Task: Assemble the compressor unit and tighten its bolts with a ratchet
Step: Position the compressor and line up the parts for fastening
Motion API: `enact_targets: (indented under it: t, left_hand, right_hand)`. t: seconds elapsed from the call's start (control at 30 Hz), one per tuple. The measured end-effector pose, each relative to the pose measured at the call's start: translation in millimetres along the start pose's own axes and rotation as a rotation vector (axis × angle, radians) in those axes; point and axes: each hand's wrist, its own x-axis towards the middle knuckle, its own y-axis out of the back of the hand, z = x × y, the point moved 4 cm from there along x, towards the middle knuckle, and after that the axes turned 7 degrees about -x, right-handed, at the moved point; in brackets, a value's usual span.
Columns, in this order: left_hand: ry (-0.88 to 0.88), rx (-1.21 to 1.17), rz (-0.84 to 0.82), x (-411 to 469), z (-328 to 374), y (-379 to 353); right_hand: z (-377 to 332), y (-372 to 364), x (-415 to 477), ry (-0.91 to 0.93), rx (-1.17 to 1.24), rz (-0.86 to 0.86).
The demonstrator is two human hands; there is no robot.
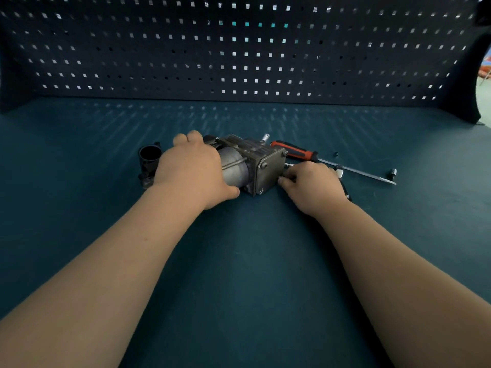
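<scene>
A grey metal compressor unit (255,166) lies on its side in the middle of the green bench. My left hand (194,171) grips its round cylinder body from above, thumb at the near side. The square end plate (271,168) with bolt heads at its corners faces right. My right hand (310,184) is beside that plate, fingers curled and pinching a small metal piece (288,165) at the plate's right edge; I cannot tell whether it is a bolt or a tool tip. A black-handled tool (342,181) lies partly under my right hand.
A red-and-black screwdriver (300,152) lies behind the compressor, its long shaft (358,172) pointing right. A black cylindrical part (149,162) stands left of my left hand. A small socket (393,172) and a dark bit (335,154) lie at the right. Pegboard wall (239,49) behind.
</scene>
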Motion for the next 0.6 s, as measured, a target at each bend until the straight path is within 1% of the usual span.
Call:
enact_targets:
  t: [0.33,0.47,0.6]
  left_hand:
    - [-0.001,-0.002,0.012,0.4,-0.7,0.3]
    - [-0.001,-0.001,0.019,0.2,-1.1,0.5]
    - [0.000,0.000,0.021,-0.2,-1.1,0.8]
  right_hand:
    - [-4.2,0.4,2.2,0.008,-0.112,-0.008]
    - [-4.5,3.4,1.4,-0.034,-0.052,0.039]
    - [-5.6,-0.3,0.3,-0.026,-0.071,-0.002]
